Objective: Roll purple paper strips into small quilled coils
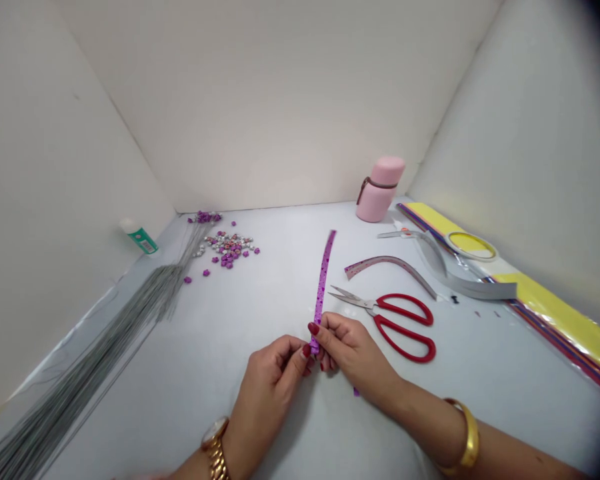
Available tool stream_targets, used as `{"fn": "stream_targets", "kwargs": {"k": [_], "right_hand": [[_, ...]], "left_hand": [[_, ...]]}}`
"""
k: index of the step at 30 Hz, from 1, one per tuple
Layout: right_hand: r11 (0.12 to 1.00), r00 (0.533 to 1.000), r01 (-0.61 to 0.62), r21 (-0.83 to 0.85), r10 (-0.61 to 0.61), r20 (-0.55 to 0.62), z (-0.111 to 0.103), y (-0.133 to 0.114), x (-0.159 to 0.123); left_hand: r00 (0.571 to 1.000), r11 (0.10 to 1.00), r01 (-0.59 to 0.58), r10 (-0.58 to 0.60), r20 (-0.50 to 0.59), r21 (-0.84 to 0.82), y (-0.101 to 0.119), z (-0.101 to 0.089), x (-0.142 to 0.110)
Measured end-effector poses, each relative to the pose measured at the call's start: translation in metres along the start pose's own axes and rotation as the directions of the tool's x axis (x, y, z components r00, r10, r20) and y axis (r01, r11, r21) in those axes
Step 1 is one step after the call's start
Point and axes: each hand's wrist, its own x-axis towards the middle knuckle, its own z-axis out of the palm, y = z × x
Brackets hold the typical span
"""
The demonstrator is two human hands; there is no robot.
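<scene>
A long purple paper strip point(323, 287) with small light dots rises from between my hands. My left hand point(273, 380) and my right hand point(353, 353) both pinch its lower end between fingertips and thumbs. Part of the strip is hidden by my fingers, and a small purple tip point(356, 392) shows below my right hand. Just right of my right hand lie red-handled scissors point(393, 327), shut, with their blades pointing left. A wristwatch point(215, 447) is on my left wrist, and a gold bangle point(463, 433) is on my right.
Small purple and silver paper stars point(227, 248) lie scattered at the back left, beside a long bundle of thin grey wires point(95, 353). A pink bottle point(380, 190), a tape roll point(470, 245), a curved strip point(390, 263) and yellow paper packs point(555, 313) lie right. White walls surround the white surface.
</scene>
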Motion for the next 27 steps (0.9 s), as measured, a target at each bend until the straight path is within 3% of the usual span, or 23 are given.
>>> {"fn": "stream_targets", "kwargs": {"k": [5, 8, 10, 12, 14, 16, 19, 23, 27], "right_hand": [[0.997, 0.998, -0.064, 0.035, 0.063, 0.028, 0.0008, 0.0024, 0.0007], [0.999, 1.0, -0.015, -0.043, 0.014, -0.023, 0.0015, 0.0027, -0.0004], [0.98, 0.994, 0.07, -0.186, -0.085, -0.072, 0.0018, 0.0018, -0.0022], [0.923, 0.974, 0.157, -0.351, -0.203, -0.097, 0.0017, 0.0005, -0.004], [0.868, 0.953, 0.211, -0.449, -0.284, -0.103, 0.0015, -0.0005, -0.005], [0.861, 0.946, 0.223, -0.457, -0.304, -0.111, 0.0013, -0.0006, -0.0049], [0.927, 0.973, 0.159, -0.34, -0.205, -0.104, 0.0014, 0.0013, -0.0032], [0.983, 0.997, 0.065, -0.173, -0.07, -0.023, 0.002, 0.0049, -0.0012], [0.987, 0.998, 0.053, -0.153, -0.056, -0.01, 0.0028, 0.0044, -0.0015]], "left_hand": [[0.967, 0.922, -0.242, 0.255, -0.002, 0.301, -0.0032, -0.0046, -0.0028], [0.961, 0.9, -0.255, 0.276, -0.01, 0.355, -0.004, -0.0042, -0.0016], [0.988, 0.969, -0.127, 0.143, -0.065, 0.213, -0.0032, -0.002, 0.0003], [0.996, 0.997, 0.062, -0.065, -0.067, -0.045, -0.002, 0.0006, 0.0027], [0.973, 0.925, 0.223, -0.231, 0.013, -0.308, -0.0006, 0.0027, 0.0046], [0.947, 0.818, 0.314, -0.305, 0.1, -0.482, 0.0007, 0.0037, 0.0057], [0.939, 0.763, 0.334, -0.321, 0.124, -0.554, 0.0014, 0.0034, 0.0063], [0.978, 0.898, 0.204, -0.202, 0.046, -0.39, -0.0026, 0.0012, 0.0065], [0.998, 0.999, -0.037, 0.036, -0.046, -0.021, -0.0066, -0.0013, 0.0022]]}}
